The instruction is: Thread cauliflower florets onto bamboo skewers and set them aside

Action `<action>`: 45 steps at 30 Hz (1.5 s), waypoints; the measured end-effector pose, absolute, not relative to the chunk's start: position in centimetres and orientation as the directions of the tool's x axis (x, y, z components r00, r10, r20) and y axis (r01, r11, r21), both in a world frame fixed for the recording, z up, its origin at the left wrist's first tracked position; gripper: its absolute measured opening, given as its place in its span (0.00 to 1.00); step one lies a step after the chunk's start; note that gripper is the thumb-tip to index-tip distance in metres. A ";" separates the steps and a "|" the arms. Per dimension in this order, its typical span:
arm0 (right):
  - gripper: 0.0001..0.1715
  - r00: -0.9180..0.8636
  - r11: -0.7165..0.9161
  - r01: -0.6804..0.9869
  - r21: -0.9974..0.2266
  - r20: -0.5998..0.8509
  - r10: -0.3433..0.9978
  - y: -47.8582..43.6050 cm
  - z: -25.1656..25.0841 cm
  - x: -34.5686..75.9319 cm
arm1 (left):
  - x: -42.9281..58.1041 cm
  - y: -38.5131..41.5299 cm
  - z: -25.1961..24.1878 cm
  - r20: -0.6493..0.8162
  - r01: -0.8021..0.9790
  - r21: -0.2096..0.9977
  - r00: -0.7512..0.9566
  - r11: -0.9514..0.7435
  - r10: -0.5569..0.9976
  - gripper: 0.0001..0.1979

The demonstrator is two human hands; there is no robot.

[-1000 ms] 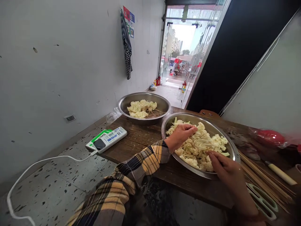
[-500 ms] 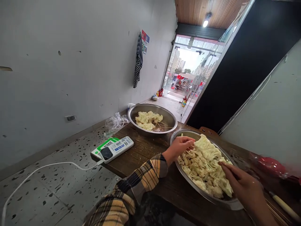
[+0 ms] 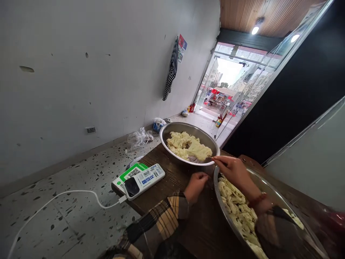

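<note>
My right hand (image 3: 235,174) reaches across to the far metal basin (image 3: 163,141), pinching the bare end of a thin wooden skewer. On that skewer a flat bunch of cauliflower (image 3: 199,149) rests inside the basin, beside more pale cauliflower (image 3: 180,141). My left hand (image 3: 196,186) is closed near the tabletop between the two basins, with its fingers curled and nothing visible in them. Below my right forearm stands the near metal basin (image 3: 225,211), holding loose cauliflower pieces (image 3: 238,205). My right sleeve hides part of it.
A white phone-like device (image 3: 145,181) with a cable lies on a green QR-code card (image 3: 134,169) at the left end of the wooden table (image 3: 172,176). Clear plastic (image 3: 140,138) lies on the floor by the wall. A red bag (image 3: 335,219) is at right.
My right hand has moved from the near basin to the far one with the skewered cauliflower, which now lies there. My left hand has drawn back from the near basin. The view has shifted.
</note>
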State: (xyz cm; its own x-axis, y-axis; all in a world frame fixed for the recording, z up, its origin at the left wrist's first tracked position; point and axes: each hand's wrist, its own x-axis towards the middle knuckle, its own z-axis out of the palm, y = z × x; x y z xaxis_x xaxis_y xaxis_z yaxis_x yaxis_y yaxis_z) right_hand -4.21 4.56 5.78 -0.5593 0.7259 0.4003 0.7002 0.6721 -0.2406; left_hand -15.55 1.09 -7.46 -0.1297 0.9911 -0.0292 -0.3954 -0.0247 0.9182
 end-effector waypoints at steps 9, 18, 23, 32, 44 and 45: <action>0.17 -0.649 0.690 0.710 -0.140 0.251 0.718 11.5 2.2 -14.8 | -14.6 0.8 -7.8 -0.069 -0.347 0.935 0.006 0.067 0.998 0.09; 0.16 -0.700 0.733 0.670 -0.118 0.227 0.677 13.0 0.1 -15.6 | -14.7 0.3 -7.5 -0.132 -0.420 0.897 0.042 0.137 0.990 0.14; 0.16 -0.709 0.763 0.631 -0.140 0.295 0.641 11.9 1.8 -13.8 | -14.8 1.0 -7.7 -0.061 -0.367 0.928 0.009 0.060 0.998 0.08; 0.15 -0.562 0.712 0.657 -0.247 0.468 0.681 5.6 6.6 0.2 | -15.5 1.8 -7.4 0.008 -0.362 0.932 0.055 0.013 0.998 0.12; 0.18 0.171 0.211 0.810 -0.547 0.564 0.808 -5.9 3.2 23.2 | -15.8 3.6 -7.7 -0.039 -0.253 0.966 0.092 0.061 0.995 0.20; 0.19 0.232 0.167 0.795 -0.583 0.547 0.805 -6.5 2.5 24.6 | -15.8 3.7 -7.6 -0.057 -0.241 0.967 0.087 0.076 0.995 0.21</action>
